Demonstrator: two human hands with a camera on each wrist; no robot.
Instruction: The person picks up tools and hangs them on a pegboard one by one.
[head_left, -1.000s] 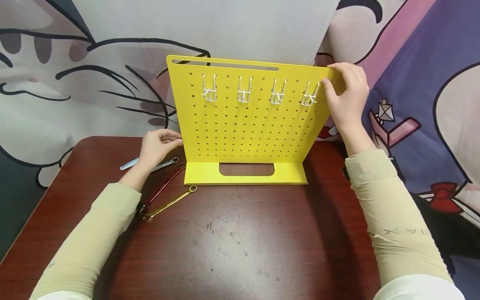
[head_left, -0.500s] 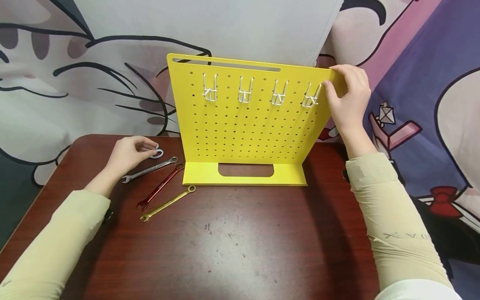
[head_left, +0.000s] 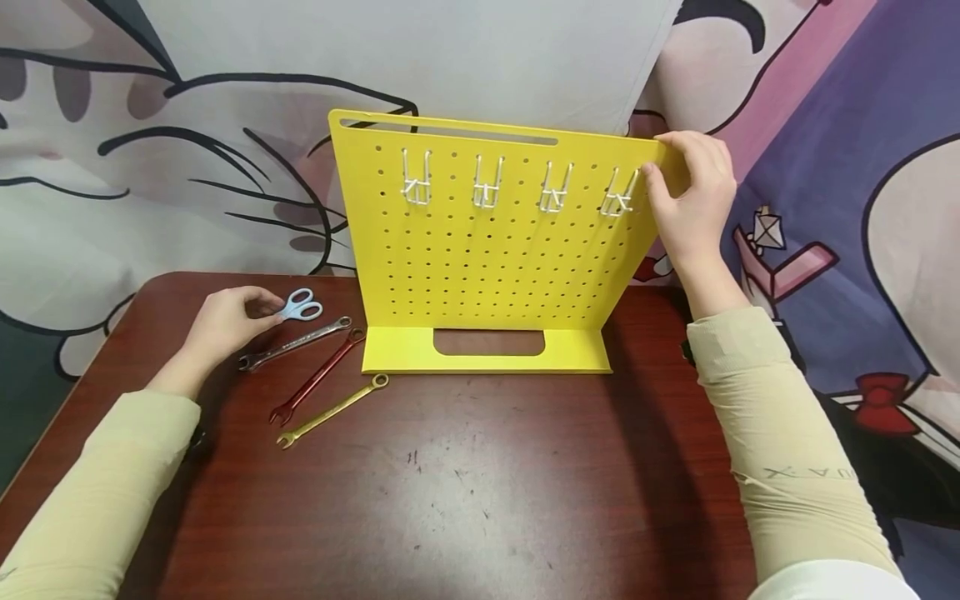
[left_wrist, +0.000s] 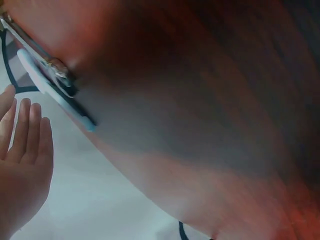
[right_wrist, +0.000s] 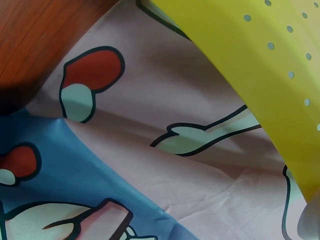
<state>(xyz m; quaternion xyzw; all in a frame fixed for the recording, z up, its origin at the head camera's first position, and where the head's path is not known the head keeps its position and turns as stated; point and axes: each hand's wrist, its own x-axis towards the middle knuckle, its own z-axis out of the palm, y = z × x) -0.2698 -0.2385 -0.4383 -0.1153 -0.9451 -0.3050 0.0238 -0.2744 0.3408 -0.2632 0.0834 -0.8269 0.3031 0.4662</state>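
A yellow pegboard [head_left: 495,242] stands on its foot on the table, with several white wire hooks [head_left: 553,187] along its upper part. My right hand [head_left: 697,196] grips its top right corner, thumb on the front face. At the left, my left hand [head_left: 228,325] is over light blue scissors [head_left: 302,305], its fingers covering their far end. The left wrist view shows that hand [left_wrist: 27,150] with fingers extended beside the scissors [left_wrist: 31,65]. Closer to me lie a silver wrench [head_left: 296,342], a red wrench [head_left: 315,377] and a gold wrench [head_left: 333,411].
The dark red-brown tabletop [head_left: 450,500] has a rounded corner at the back left. A cartoon-printed cloth [head_left: 225,208] hangs behind it, with a white panel [head_left: 412,54] behind the board. On the right is more printed cloth [right_wrist: 165,185].
My left hand has moved left from the pegboard's side edge to over the scissors, uncovering their handles and the wrenches. The right hand still holds the board's corner.
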